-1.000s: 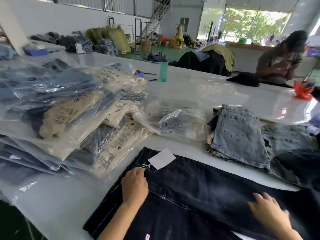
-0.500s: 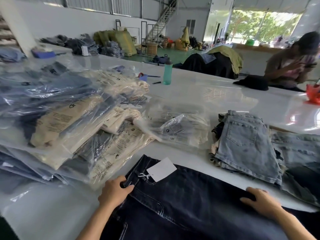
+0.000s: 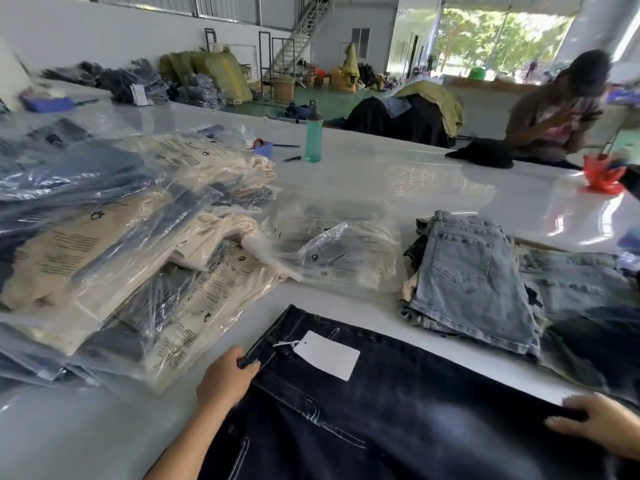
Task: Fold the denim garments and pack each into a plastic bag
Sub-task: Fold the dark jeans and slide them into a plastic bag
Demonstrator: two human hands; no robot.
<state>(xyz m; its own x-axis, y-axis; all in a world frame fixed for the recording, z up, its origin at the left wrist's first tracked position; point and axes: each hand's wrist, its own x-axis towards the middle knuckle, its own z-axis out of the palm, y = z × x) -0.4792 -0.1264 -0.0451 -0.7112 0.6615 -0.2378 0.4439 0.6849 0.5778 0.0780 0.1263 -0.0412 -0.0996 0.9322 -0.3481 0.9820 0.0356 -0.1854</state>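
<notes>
Only "WARNING" on the empty plastic bag [image 3: 329, 252]; hang tag [image 3: 327, 355] blank.

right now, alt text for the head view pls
Two hands hold dark jeans flat on a white table: left hand grips the waistband, right hand the far edge. Bagged garments lie left, folded light denim right.

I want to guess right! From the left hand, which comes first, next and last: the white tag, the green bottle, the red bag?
From the left hand:
1. White tag, just right of it on the dark jeans.
2. Green bottle, far back, mid table.
3. Red bag, far right, by the table's edge.
</notes>
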